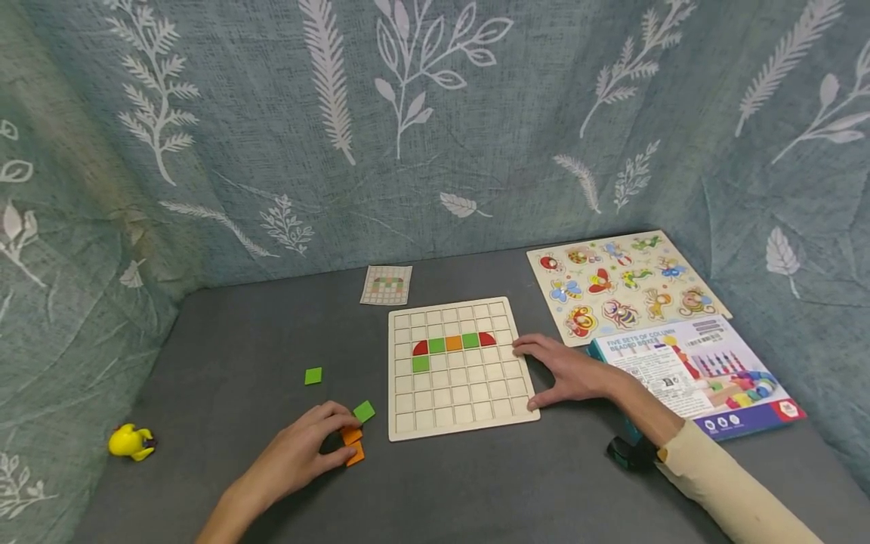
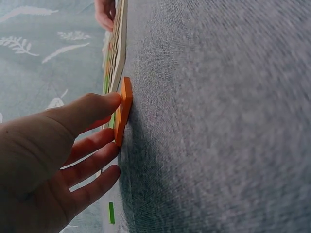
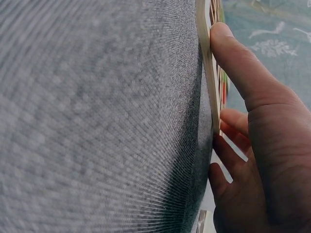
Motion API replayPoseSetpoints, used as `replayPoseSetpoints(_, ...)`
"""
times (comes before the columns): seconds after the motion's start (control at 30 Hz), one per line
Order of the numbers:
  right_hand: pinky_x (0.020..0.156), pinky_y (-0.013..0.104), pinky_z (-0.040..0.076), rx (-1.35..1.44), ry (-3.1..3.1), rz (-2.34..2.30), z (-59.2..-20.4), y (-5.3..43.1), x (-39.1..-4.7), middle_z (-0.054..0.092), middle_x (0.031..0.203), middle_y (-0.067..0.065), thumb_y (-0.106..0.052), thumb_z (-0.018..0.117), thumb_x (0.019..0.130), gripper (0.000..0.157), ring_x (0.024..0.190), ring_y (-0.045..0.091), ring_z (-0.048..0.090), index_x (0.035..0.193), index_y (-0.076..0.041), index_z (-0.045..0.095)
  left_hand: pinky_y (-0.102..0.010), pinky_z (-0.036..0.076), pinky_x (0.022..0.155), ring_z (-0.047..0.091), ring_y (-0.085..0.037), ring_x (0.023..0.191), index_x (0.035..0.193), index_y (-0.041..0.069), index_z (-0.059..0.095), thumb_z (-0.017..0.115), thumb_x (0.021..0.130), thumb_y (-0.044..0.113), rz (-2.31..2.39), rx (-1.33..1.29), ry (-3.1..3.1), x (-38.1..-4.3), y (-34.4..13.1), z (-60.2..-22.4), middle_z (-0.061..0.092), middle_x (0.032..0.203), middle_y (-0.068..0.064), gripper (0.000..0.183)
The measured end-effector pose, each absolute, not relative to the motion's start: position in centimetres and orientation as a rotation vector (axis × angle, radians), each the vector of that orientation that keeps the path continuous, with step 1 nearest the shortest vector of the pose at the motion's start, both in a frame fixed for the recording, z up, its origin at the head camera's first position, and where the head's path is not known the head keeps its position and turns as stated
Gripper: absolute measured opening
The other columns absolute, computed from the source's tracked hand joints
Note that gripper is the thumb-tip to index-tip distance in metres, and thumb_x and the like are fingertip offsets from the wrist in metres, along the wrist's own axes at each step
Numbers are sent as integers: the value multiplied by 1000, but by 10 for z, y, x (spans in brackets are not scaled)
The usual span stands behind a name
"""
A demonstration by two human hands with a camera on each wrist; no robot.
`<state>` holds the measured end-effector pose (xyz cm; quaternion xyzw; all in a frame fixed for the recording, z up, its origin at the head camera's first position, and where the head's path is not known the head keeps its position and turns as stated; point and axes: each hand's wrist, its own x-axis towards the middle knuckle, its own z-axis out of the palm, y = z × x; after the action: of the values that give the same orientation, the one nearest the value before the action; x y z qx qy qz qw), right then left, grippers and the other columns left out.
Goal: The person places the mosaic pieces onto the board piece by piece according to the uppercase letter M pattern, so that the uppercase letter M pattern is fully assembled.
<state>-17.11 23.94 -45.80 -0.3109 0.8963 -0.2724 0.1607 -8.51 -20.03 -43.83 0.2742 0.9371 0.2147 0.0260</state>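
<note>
Two orange squares [image 1: 356, 455] lie on the gray table just left of a wooden grid board [image 1: 469, 394], pinched between the thumb and fingertips of the left hand [image 1: 295, 449]. A green square [image 1: 364, 412] is beside them. The right hand [image 1: 571, 370], fingers spread, rests on the board's right edge. The board holds red, green and orange pieces. Behind it lies a small pattern card [image 1: 386, 285]; to the right, an insect puzzle [image 1: 598, 257] and a box [image 1: 693, 408].

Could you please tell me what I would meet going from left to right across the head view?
Yellow toy, leftmost green tile, pattern card, gridded wooden board, insect puzzle board, Column Beaded Boxes package.
</note>
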Motion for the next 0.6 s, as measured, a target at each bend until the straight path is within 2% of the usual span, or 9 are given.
replayPoseSetpoints(0.6, 108, 48, 39, -891, 2556, -786, -460, 241, -171, 37, 149, 4, -59, 76, 74, 88, 137, 22, 40, 141, -11, 45, -24, 52, 72, 59, -4, 92, 105, 26, 69, 78, 82, 24, 653, 855, 2878, -84, -199, -439, 59, 104, 15, 24)
